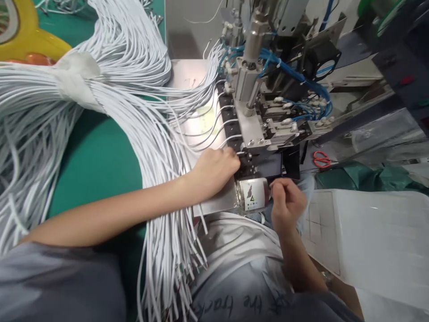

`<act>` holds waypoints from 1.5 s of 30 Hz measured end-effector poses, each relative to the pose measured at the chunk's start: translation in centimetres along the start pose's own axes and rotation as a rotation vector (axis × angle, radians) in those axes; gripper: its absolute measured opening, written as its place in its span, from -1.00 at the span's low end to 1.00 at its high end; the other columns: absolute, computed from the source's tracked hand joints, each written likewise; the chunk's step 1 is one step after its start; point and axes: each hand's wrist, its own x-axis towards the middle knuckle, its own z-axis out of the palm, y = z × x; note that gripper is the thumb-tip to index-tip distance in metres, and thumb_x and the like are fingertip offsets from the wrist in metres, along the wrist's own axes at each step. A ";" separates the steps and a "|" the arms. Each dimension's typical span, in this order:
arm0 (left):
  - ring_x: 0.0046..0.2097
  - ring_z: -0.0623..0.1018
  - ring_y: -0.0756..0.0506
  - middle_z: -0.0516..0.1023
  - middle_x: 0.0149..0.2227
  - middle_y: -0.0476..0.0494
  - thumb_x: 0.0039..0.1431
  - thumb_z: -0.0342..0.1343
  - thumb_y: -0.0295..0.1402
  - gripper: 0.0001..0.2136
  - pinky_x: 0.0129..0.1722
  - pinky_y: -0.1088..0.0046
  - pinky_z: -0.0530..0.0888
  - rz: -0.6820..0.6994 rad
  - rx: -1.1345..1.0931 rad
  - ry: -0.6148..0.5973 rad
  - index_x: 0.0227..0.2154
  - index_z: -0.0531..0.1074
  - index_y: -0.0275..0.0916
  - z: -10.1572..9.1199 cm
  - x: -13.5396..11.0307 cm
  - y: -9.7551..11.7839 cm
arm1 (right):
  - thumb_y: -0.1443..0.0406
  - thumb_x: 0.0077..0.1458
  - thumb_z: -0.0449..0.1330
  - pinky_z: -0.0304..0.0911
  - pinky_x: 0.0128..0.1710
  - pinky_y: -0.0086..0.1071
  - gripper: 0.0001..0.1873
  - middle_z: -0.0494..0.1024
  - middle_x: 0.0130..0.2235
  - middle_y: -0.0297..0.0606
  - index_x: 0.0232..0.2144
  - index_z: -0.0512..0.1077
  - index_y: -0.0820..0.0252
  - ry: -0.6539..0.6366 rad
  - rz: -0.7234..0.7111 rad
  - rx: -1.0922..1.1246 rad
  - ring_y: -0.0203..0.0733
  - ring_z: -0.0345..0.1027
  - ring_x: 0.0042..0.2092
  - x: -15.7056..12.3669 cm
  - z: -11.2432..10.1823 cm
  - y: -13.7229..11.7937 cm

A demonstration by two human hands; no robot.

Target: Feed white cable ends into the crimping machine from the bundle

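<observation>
My left hand (pixel 216 170) reaches over the front end of the machine's black fixture (pixel 228 117), fingers curled together around a white cable whose short end pokes out by the fingertips. Several other white cables run into the slots of that fixture. My right hand (pixel 288 201) is closed in a pinch beside a clear-edged box with a white label (pixel 254 194); whatever lies between those fingers is too small to make out. A thick bundle of white cables (pixel 134 120), bound with a white wrap (pixel 78 80), spreads under my left forearm.
Metal cylinders (pixel 250 82) and blue air hoses (pixel 288 69) stand above the fixture. A yellow object (pixel 36 33) sits at the upper left on the green table (pixel 100 152). Red-handled scissors (pixel 322 159) and a white plastic bin (pixel 378 237) are at the right.
</observation>
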 end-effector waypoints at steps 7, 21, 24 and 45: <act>-0.44 0.51 -0.16 0.49 -0.44 -0.28 0.06 -0.10 -0.63 -0.77 -0.60 0.43 0.09 -0.041 0.021 0.079 -0.36 0.46 -0.42 1.6 0.6 -0.5 | 0.25 0.10 0.12 0.16 -0.46 -0.46 -0.84 0.50 -0.53 -0.35 -0.44 0.45 0.18 -0.774 0.157 0.000 -0.32 0.32 -0.51 -6.6 4.2 -3.0; -0.39 0.43 -0.03 0.48 -0.45 -0.11 0.25 -0.06 -0.34 -0.76 -0.41 0.46 0.37 0.418 -0.636 0.489 -0.34 0.48 -0.32 1.6 0.0 0.2 | 0.30 -0.02 0.25 0.19 -0.52 -0.48 -0.94 0.44 -0.55 -0.41 -0.48 0.45 0.16 -0.236 0.199 0.299 -0.36 0.28 -0.52 2.4 -1.0 -1.5; -0.36 0.44 -0.01 0.49 -0.39 -0.15 0.24 -0.07 -0.44 -0.79 -0.38 0.49 0.40 0.405 -0.760 0.579 -0.26 0.47 -0.35 2.0 0.7 -0.3 | 0.20 -0.03 0.26 0.25 -0.52 -0.44 -0.85 0.45 -0.55 -0.39 -0.43 0.46 0.16 -0.179 0.255 0.552 -0.34 0.30 -0.53 3.5 -0.1 -1.1; -0.48 0.36 0.06 0.37 -0.54 -0.03 0.14 0.03 -0.50 -0.84 -0.51 0.58 0.28 0.194 -0.922 0.585 -0.47 0.49 -0.32 2.3 0.5 0.1 | 0.26 0.08 0.14 0.06 -0.57 -0.45 -0.81 0.33 -0.56 -0.37 -0.45 0.51 0.21 -0.120 -0.007 0.021 -0.38 0.13 -0.53 3.4 0.7 -2.3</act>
